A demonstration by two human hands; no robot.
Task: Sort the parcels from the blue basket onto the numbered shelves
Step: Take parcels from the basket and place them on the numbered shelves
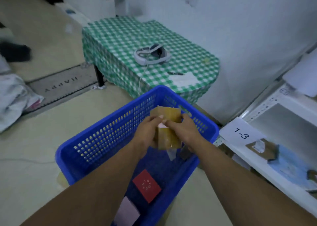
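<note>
Both hands hold one brown taped parcel [169, 139] above the far end of the blue basket [72, 167], at the picture's centre. The left grip [147, 133] is clamped on the parcel's 9 o'clock side, fingers curled round it. The right grip [185, 129] is clamped on its 3 o'clock side, with a fingertip at a pale label on top. In the basket, toward 6 o'clock, lie a red parcel [146, 185] and a pink one [127, 212]. At 3 o'clock the shelf [267, 172] bears a tag [241, 133] reading 1-3, with a brown parcel [260, 147] just beside it. At 12 o'clock a green-checked desk [120, 42] carries a headset [151, 54] and a pen [175, 73].
</note>
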